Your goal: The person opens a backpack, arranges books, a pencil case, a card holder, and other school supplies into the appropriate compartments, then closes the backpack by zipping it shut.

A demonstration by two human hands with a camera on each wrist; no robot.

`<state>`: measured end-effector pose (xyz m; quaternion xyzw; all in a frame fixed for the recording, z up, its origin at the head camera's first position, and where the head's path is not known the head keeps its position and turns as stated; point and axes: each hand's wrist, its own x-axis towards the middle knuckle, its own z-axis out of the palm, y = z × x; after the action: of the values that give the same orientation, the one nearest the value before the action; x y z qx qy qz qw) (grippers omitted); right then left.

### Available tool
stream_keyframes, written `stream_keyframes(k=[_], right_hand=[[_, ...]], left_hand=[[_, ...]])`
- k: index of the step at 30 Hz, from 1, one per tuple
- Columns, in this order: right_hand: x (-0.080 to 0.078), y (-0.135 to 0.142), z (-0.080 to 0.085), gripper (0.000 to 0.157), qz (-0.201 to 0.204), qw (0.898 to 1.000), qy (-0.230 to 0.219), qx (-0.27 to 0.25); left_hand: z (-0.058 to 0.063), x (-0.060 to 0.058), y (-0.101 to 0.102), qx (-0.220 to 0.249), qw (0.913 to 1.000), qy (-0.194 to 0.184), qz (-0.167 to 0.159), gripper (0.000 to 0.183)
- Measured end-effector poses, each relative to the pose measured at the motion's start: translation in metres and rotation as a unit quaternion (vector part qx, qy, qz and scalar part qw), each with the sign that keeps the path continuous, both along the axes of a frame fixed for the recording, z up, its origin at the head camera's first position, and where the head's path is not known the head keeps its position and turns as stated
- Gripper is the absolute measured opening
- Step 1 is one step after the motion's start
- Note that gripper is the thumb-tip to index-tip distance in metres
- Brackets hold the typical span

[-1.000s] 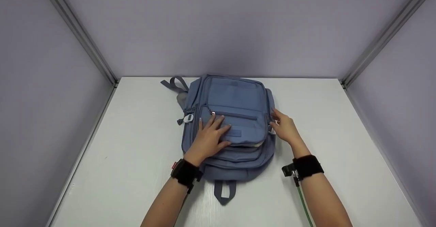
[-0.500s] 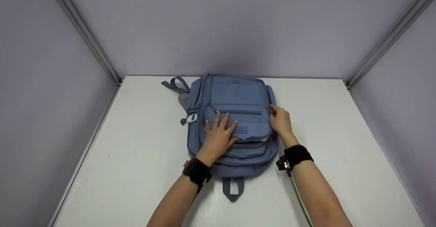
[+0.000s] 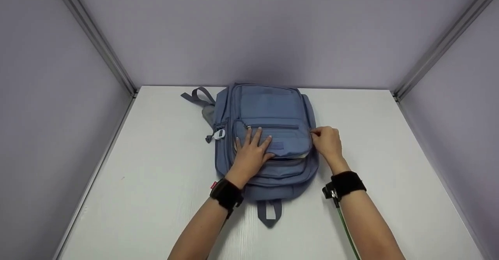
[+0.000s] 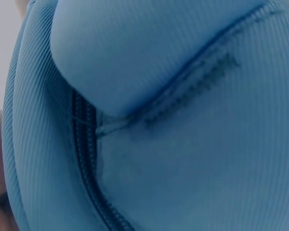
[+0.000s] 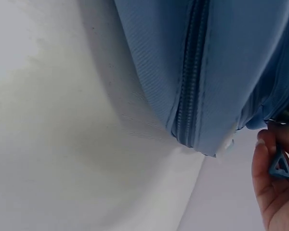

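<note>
A blue backpack (image 3: 273, 104) lies front side up on the white table, its carry loop (image 3: 269, 217) toward the person. My left hand (image 3: 249, 158) rests flat with spread fingers on the front pocket, just below a short horizontal zipper (image 3: 275, 126). At the pocket's right side, the thumb and fingers of my right hand (image 3: 327, 141) pinch a blue zipper pull (image 5: 280, 166) with a triangular end. The pocket's lower edge gapes, and something pale shows inside. In the left wrist view, blue fabric (image 4: 207, 159) and a zipper track (image 4: 86, 144) fill most of the frame.
A white tag (image 3: 220, 134) hangs at the backpack's left side. One loose strap (image 3: 199, 96) sticks out at its upper left. Pale panels (image 3: 265, 30) enclose the table (image 3: 163, 154) at the back and both sides. A green cable (image 3: 347, 229) trails from the right wristband.
My right hand has closed its fingertips on the zipper pull, rising along the pocket's side and then coming slightly back down. My left hand and the backpack have shifted a little to the right.
</note>
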<state>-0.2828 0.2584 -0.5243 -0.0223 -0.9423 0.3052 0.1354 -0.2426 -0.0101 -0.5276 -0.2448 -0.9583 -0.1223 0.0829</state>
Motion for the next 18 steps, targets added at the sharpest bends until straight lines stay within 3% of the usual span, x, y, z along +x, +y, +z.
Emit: stream_keyframes(k=[9,18], right_hand=[[0.025,0.003,0.006,0.008,0.029,0.999,0.016,0.007],[0.049,-0.001,0.014,0.007,0.034,0.999,0.0,0.009]], left_hand=[[0.002,-0.001,0.0,-0.006,0.9999,-0.015,0.004,0.058],[0.003,-0.002,0.001,0.005,0.999,-0.045,0.005,0.057]])
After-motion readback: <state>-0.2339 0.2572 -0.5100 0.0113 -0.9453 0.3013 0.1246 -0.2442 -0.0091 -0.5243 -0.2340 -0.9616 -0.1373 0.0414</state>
